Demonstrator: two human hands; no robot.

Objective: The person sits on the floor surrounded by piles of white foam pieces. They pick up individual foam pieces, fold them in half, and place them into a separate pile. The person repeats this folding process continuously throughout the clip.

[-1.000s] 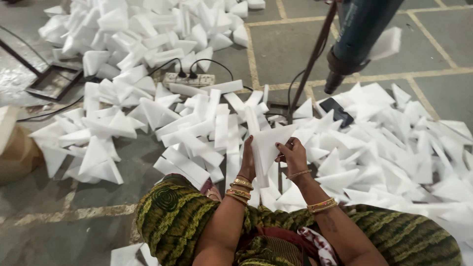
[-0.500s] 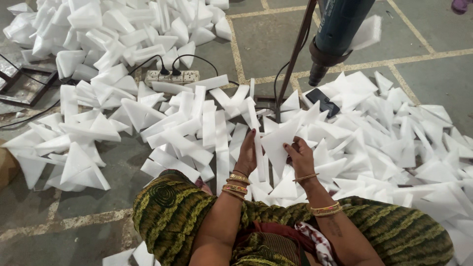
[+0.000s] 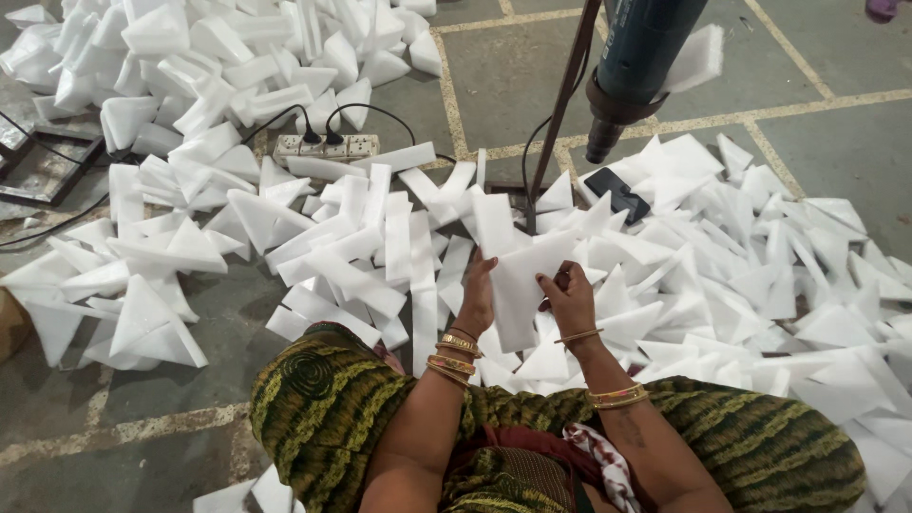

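Note:
I sit on the floor in green patterned clothing, with a flat white foam sheet [image 3: 524,285] held out in front of my knees. My left hand [image 3: 477,296] grips its left edge and my right hand [image 3: 570,296] grips its right edge; both wrists wear gold bangles. The sheet is roughly rectangular and tilted, its far end pointing up and to the right. Just beyond it a dark blue heat gun [image 3: 638,62] hangs nozzle-down on a thin metal stand [image 3: 559,114], a white foam piece beside it.
Heaps of white folded foam triangles [image 3: 171,247] and strips cover the tiled floor to my left, ahead and right [image 3: 760,285]. A white power strip [image 3: 327,145] with black cables lies ahead. A dark phone [image 3: 617,195] rests by the stand's foot. A dark metal frame [image 3: 47,166] sits far left.
The piece between my hands has gone from a pointed, bunched shape to a flat sheet spread wider. My hands have moved slightly apart, and the view has shifted a little to the right.

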